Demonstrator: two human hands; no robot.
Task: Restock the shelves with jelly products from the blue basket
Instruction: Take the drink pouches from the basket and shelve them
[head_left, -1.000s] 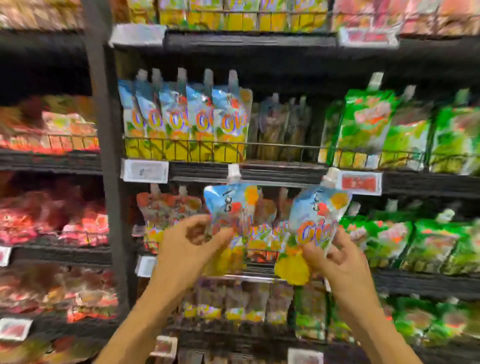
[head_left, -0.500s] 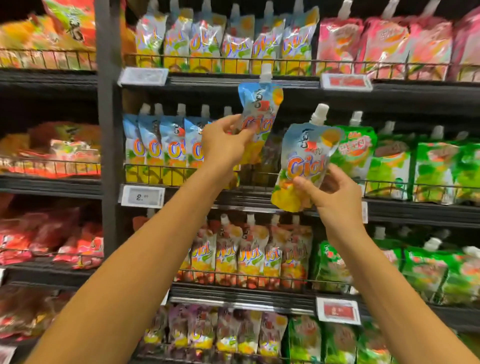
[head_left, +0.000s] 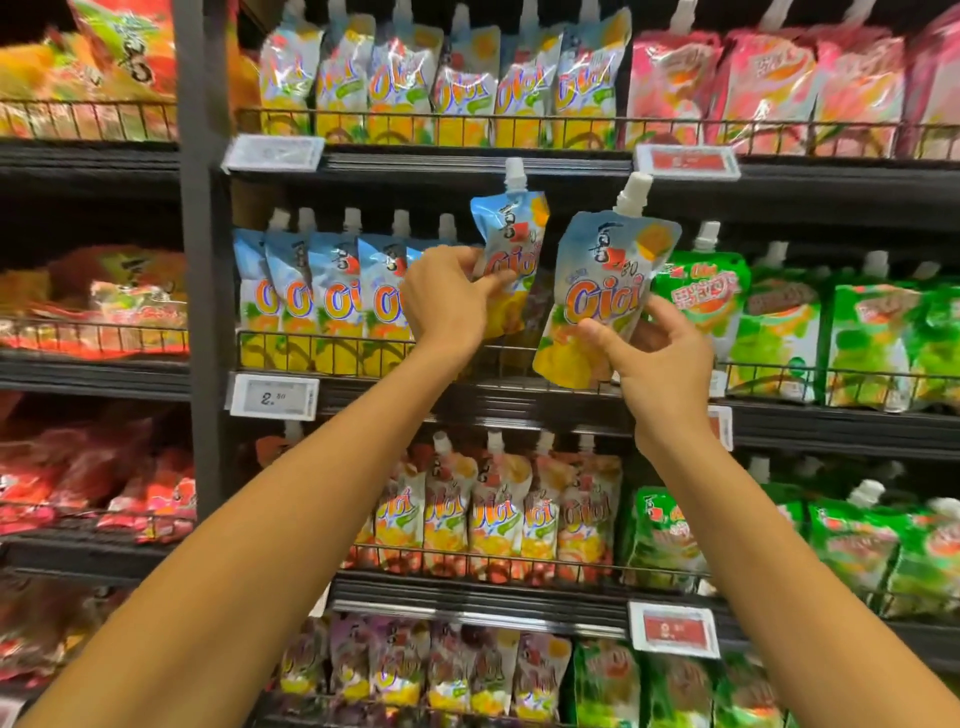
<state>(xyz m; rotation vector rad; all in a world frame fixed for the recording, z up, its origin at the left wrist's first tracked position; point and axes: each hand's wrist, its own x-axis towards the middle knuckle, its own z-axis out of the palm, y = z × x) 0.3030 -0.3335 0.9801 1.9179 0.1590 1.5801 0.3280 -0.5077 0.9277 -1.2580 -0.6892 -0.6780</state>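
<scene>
Two pouches are up in the air at once! The left hand (head_left: 449, 300) pinches one blue jelly pouch (head_left: 511, 228) at its middle, thumb across the printed front and fingers curled behind. It holds the pouch upright, white spout on top, at the end of the row of matching pouches (head_left: 322, 296) on the middle shelf, above the wire rail (head_left: 291, 338). The right hand (head_left: 665, 364) grips a second jelly pouch (head_left: 605, 270) low down, thumb on the front near the yellow fruit print and fingers wrapped behind. That one hangs out in front of the shelf, tilted a touch, overlapping the green pouches (head_left: 779, 332) beside it. The blue basket is out of view. These look like soft, filled foil packs, light enough for one hand each, but glossy, so probably slippery. A squeeze at the belly will likely dent them; the side seams or the stiff neck under the cap look like the firmer hold. The flat bottom needs to land squarely behind the rail, I'd say, or the pouch slumps forward. The dim slot between the blue row and the green pouches looks like the target.
</scene>
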